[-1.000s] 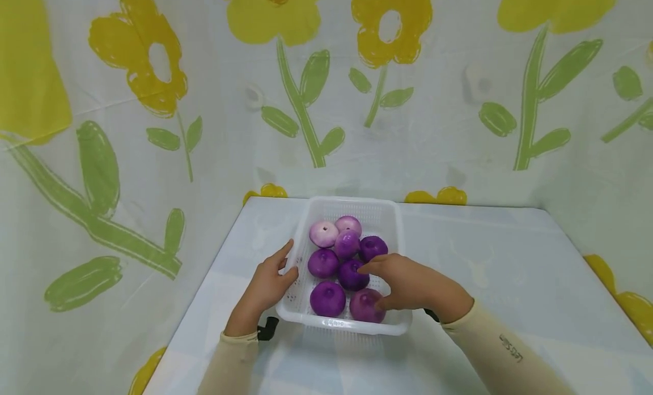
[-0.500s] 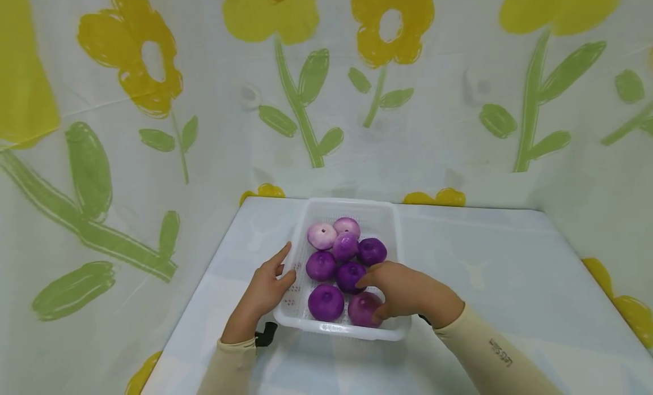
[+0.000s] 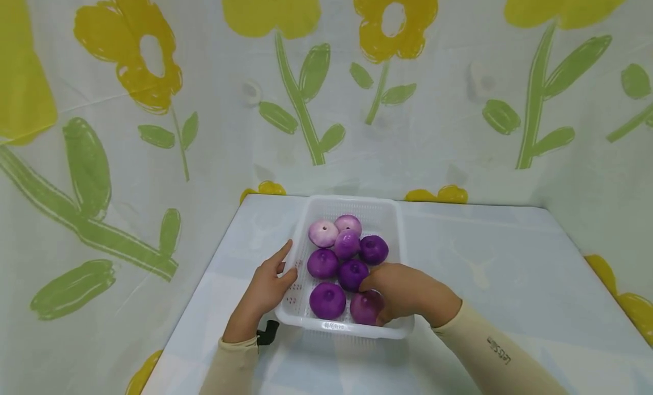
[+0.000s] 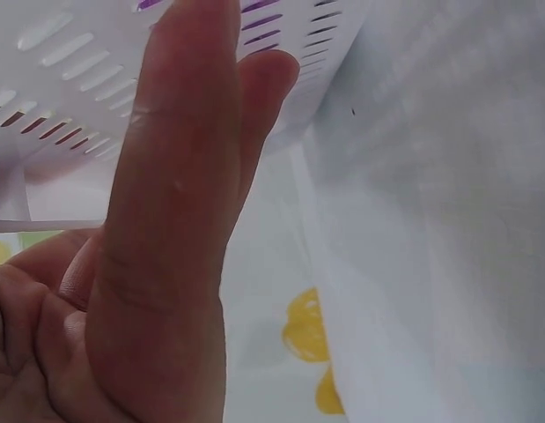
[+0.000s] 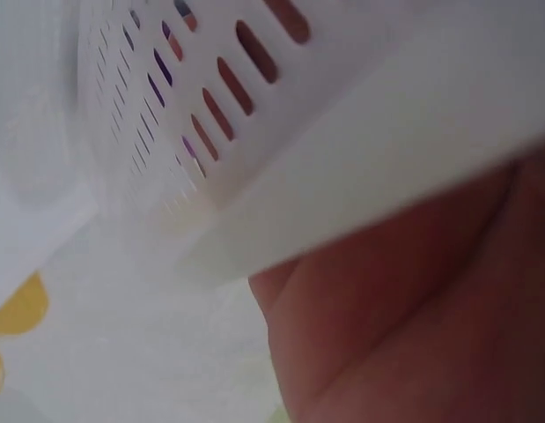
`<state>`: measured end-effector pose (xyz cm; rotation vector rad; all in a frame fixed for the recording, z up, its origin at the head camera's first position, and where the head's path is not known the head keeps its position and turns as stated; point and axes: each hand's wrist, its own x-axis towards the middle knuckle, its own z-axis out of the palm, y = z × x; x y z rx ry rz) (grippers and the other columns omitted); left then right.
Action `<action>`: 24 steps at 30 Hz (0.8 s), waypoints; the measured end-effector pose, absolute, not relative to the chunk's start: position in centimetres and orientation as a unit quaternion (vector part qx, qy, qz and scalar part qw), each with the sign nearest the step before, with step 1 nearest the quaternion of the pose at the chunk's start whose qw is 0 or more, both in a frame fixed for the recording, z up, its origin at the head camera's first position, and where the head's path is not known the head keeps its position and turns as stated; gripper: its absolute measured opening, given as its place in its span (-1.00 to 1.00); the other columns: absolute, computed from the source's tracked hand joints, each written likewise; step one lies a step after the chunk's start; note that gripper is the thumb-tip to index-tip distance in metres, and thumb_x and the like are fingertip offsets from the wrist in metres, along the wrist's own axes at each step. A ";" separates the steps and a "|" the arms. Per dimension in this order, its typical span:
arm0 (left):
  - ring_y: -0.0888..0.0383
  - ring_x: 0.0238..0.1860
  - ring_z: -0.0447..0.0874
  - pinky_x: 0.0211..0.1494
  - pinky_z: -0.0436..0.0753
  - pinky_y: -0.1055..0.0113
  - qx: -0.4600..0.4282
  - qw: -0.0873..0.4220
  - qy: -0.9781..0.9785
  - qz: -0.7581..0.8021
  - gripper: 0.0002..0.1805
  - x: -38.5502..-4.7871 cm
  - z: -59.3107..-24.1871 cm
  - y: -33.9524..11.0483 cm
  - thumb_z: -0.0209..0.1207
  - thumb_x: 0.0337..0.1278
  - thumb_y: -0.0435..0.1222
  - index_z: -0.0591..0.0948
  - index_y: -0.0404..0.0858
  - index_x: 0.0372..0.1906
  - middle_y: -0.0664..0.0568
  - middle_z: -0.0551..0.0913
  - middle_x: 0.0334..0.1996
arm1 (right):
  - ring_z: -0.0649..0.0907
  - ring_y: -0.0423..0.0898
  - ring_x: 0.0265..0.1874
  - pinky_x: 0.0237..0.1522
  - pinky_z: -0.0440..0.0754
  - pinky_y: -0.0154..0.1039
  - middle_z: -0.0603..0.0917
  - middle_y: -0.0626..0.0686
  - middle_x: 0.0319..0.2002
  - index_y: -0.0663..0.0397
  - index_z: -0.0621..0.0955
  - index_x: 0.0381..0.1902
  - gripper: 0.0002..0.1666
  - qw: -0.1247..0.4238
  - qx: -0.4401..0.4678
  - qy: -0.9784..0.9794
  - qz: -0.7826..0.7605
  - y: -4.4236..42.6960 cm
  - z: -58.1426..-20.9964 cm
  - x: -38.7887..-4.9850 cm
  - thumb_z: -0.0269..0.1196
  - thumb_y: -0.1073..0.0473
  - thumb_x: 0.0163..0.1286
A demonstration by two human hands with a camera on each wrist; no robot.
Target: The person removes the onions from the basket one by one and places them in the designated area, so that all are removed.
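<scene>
A white plastic basket (image 3: 401,225) with slotted walls holds several purple onions. My right hand (image 3: 408,293) reaches over the right rim. Its thumb and fingers curl round the reddish-purple onion (image 3: 363,309) in the near right corner, hiding that onion's right side. Beside it lie a darker onion (image 3: 327,300) and another dark one (image 3: 353,275) close to my fingertips. On the left my left hand (image 3: 265,287) rests at the basket's left wall with its fingers fairly straight. In the left wrist view, fingers (image 4: 171,176) extend along the slotted wall. The right wrist view shows my palm (image 5: 386,308) beneath the rim.
The basket stands on a pale table (image 3: 474,259). Paler onions (image 3: 323,234) sit at the far left inside the basket. A cloth backdrop (image 3: 433,140) with yellow flowers surrounds the table's back and sides. A black strap piece (image 3: 267,332) shows at my left wrist.
My right hand has moved lower over the near right onion, and its fingers have closed round it. The left hand stays at the basket's left side; the onions keep their places.
</scene>
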<state>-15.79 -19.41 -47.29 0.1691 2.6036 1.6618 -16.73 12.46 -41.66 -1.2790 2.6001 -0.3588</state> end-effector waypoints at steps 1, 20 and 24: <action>-0.01 -0.14 0.80 -0.23 0.80 0.10 0.052 0.023 0.843 0.535 -0.21 -15.8 -47.3 -19.4 0.16 0.46 -0.30 0.18 -0.04 0.70 -0.28 0.67 0.23 | 0.50 -0.26 -0.38 -0.22 0.59 -0.25 0.58 -0.28 -0.41 -0.20 0.73 -0.30 -0.49 0.108 -0.440 0.883 -0.122 12.4 -41.7 -16.7 0.78 0.10 -0.21; 0.00 -0.13 0.80 -0.21 0.80 0.09 0.048 0.022 0.840 0.541 -0.20 -15.6 -47.4 -19.5 0.17 0.45 -0.30 0.19 -0.03 0.70 -0.27 0.67 0.23 | 0.53 -0.30 -0.43 -0.30 0.61 -0.28 0.56 -0.32 -0.43 -0.26 0.72 -0.11 -0.45 0.116 -0.448 0.881 -0.095 12.3 -41.8 -16.8 0.74 0.08 -0.06; -0.02 -0.12 0.79 -0.21 0.79 0.10 0.054 0.022 0.839 0.541 -0.20 -15.9 -47.3 -19.3 0.16 0.44 -0.30 0.19 -0.05 0.70 -0.29 0.67 0.22 | 0.55 -0.30 -0.37 -0.22 0.63 -0.30 0.59 -0.35 -0.37 -0.26 0.76 -0.08 -0.43 0.124 -0.457 0.874 -0.110 12.6 -41.5 -17.1 0.74 0.15 -0.08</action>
